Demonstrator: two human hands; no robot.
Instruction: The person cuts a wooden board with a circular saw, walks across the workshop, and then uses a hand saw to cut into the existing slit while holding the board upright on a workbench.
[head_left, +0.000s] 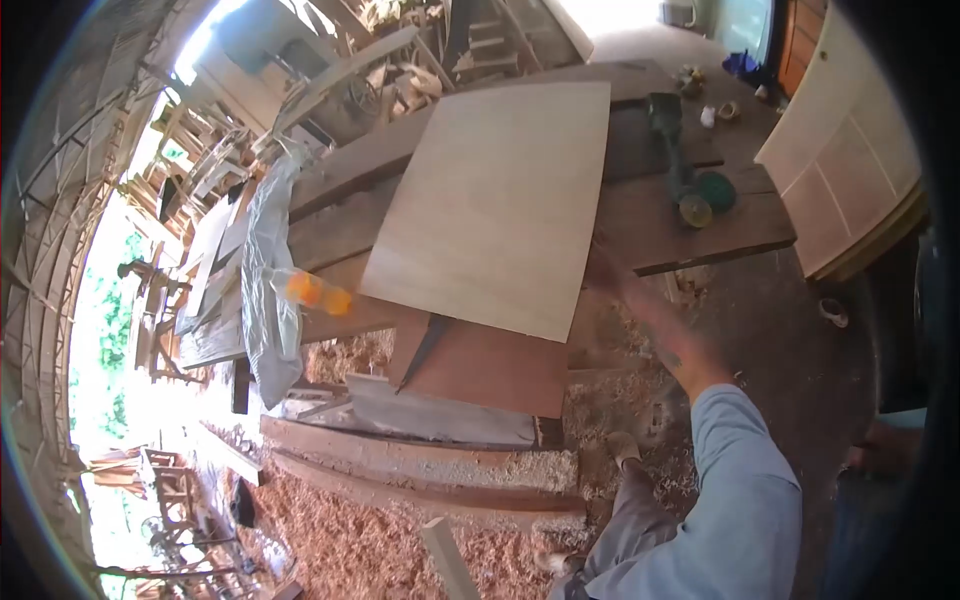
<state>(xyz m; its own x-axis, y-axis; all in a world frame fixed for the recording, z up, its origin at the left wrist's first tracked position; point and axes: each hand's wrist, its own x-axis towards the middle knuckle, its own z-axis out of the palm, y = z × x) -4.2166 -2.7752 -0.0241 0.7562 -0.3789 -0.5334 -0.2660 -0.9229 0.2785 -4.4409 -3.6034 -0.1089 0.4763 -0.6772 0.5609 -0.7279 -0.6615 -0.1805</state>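
Observation:
A pale plywood sheet [500, 200] lies over the planks of a workbench. My right hand [603, 262] is at the sheet's right edge, its fingers smeared by motion; whether it grips the edge I cannot tell. The bare forearm and light blue sleeve reach up from the lower right. Under the sheet's near edge, a reddish-brown panel [490, 368] sticks out. A dark, tapered blade-like piece [426, 350] lies on that panel. Beside the sheet's left corner is a clear bottle [312, 292] with an orange part. My left hand is out of view.
A dark green power tool [672, 150] lies on the bench right of the sheet. Crumpled plastic sheeting [268, 270] hangs at the left. Wood shavings [400, 550] cover the floor. Pale panels [845, 170] lean at the right, and another person's hand [885, 448] shows dimly below.

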